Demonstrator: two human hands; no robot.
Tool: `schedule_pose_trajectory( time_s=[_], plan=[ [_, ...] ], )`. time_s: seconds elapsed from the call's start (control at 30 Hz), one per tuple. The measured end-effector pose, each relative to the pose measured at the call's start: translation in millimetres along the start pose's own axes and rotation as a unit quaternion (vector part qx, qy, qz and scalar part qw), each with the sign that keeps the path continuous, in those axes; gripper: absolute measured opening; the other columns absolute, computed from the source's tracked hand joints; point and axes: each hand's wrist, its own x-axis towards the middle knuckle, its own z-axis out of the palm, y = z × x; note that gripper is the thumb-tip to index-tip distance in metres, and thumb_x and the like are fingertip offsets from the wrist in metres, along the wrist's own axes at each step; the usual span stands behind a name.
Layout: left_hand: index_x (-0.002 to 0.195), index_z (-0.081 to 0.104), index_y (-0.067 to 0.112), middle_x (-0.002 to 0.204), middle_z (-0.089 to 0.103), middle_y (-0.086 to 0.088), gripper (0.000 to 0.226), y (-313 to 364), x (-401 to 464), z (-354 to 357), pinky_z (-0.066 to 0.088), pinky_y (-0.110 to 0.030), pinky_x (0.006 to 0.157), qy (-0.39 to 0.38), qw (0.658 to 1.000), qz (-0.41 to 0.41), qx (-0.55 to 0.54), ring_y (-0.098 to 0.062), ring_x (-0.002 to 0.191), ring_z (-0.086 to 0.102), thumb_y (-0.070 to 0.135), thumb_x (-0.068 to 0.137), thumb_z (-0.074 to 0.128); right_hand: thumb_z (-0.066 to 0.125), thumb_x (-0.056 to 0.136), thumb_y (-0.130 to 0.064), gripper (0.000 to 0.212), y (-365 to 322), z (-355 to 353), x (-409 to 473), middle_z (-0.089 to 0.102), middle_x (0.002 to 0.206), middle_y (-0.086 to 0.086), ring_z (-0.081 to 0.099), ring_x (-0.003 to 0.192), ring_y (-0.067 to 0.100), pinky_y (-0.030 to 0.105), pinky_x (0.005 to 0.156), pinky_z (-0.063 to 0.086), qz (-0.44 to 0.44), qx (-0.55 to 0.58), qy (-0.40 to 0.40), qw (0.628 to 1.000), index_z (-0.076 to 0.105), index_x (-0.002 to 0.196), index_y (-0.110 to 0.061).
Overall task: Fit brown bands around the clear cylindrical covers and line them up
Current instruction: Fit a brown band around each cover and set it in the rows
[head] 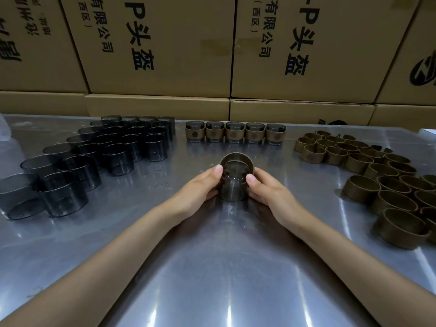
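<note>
A smoky clear cylindrical cover point(233, 187) stands on the metal table point(212, 267) at the centre, with a brown band point(238, 159) sitting around its top rim. My left hand point(200, 187) grips the cover's left side, thumb on the rim. My right hand point(266, 192) grips its right side, thumb against the band. Behind them a row of several finished covers with bands point(234, 133) stands lined up.
Several bare clear covers point(94, 156) crowd the table's left side. A pile of loose brown bands point(377, 175) fills the right side. Stacked cardboard boxes point(165, 55) form a wall along the table's far edge.
</note>
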Motion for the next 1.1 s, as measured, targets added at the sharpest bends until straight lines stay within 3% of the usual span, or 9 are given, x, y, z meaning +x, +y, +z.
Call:
schedule_pose_trajectory(
  time_s=[0.27,0.37,0.43,0.53,0.67,0.8,0.87,0.93,1.1],
  plan=[
    [0.142,0.045,0.023,0.136,0.059,0.000,0.041,7,-7,0,0.036,-0.029,0.111,-0.012,0.998,0.017,-0.059,-0.012,0.129,0.052,0.032,0.104,0.030,0.044,0.099,-0.015,0.050,-1,1,-1,0.048,0.145,0.004,0.045,0.134,0.016,0.038,0.114,0.035,-0.013,0.040,0.023,0.999,0.033,0.148,-0.010],
    [0.149,0.034,0.018,0.143,0.052,-0.003,0.046,5,-4,-2,0.033,-0.034,0.115,0.005,0.995,0.017,-0.098,-0.016,0.132,0.048,0.025,0.103,0.037,0.046,0.099,-0.013,0.057,0,0,-1,0.049,0.142,-0.003,0.048,0.131,0.015,0.028,0.107,0.042,-0.002,0.062,0.043,0.997,0.024,0.152,-0.017],
    [0.151,0.029,0.014,0.137,0.056,0.001,0.052,2,-3,-2,0.041,-0.031,0.109,0.037,0.990,0.018,-0.133,-0.013,0.126,0.054,0.016,0.101,0.043,0.046,0.099,-0.007,0.058,0,-2,-1,0.057,0.125,-0.011,0.052,0.127,0.015,0.019,0.100,0.046,-0.004,0.084,0.048,0.995,0.023,0.151,-0.017],
    [0.150,0.028,0.011,0.119,0.065,0.010,0.056,-3,-1,-3,0.053,-0.019,0.086,0.057,0.985,0.025,-0.158,-0.006,0.107,0.065,0.006,0.098,0.047,0.047,0.097,-0.004,0.062,0,-5,0,0.060,0.123,-0.009,0.053,0.128,0.020,0.034,0.108,0.042,0.002,0.113,0.049,0.992,0.021,0.152,-0.015],
    [0.149,0.027,0.008,0.126,0.065,-0.003,0.071,-3,-2,-7,0.054,-0.018,0.078,0.053,0.980,0.027,-0.187,-0.011,0.106,0.067,0.003,0.086,0.059,0.052,0.094,-0.002,0.061,-1,-10,4,0.061,0.123,-0.006,0.064,0.109,0.013,0.028,0.092,0.053,0.051,0.145,0.032,0.988,0.028,0.149,-0.015],
    [0.146,0.034,0.004,0.134,0.059,-0.011,0.088,2,-4,-8,0.051,-0.027,0.097,0.019,0.984,0.001,-0.176,-0.017,0.118,0.061,0.002,0.067,0.074,0.063,0.083,-0.008,0.054,-6,-22,7,0.062,0.128,0.011,0.065,0.110,0.020,0.032,0.095,0.053,0.092,0.167,-0.043,0.981,0.050,0.135,-0.004],
    [0.141,0.042,0.001,0.134,0.059,-0.013,0.077,6,-4,-9,0.045,-0.030,0.105,-0.006,0.986,-0.017,-0.168,-0.019,0.120,0.060,0.001,0.071,0.076,0.069,0.078,-0.013,0.048,-8,-28,5,0.065,0.124,0.014,0.064,0.113,0.024,0.029,0.094,0.053,0.079,0.188,-0.086,0.975,0.060,0.124,-0.004],
    [0.132,0.054,0.002,0.129,0.063,-0.014,0.058,10,-4,-9,0.044,-0.029,0.107,-0.042,0.989,-0.022,-0.139,-0.021,0.120,0.060,0.019,0.078,0.067,0.070,0.076,-0.017,0.047,-7,-32,4,0.064,0.125,0.016,0.062,0.117,0.025,0.029,0.097,0.050,0.068,0.217,-0.101,0.969,0.064,0.120,-0.003],
    [0.117,0.068,0.007,0.113,0.070,-0.014,0.048,11,-5,-11,0.054,-0.024,0.087,-0.071,0.989,-0.017,-0.131,-0.020,0.100,0.067,0.032,0.076,0.071,0.081,0.071,-0.028,0.043,-6,-35,3,0.068,0.120,0.012,0.064,0.114,0.020,0.025,0.098,0.049,0.064,0.198,-0.143,0.968,0.073,0.109,-0.010]
  ],
)
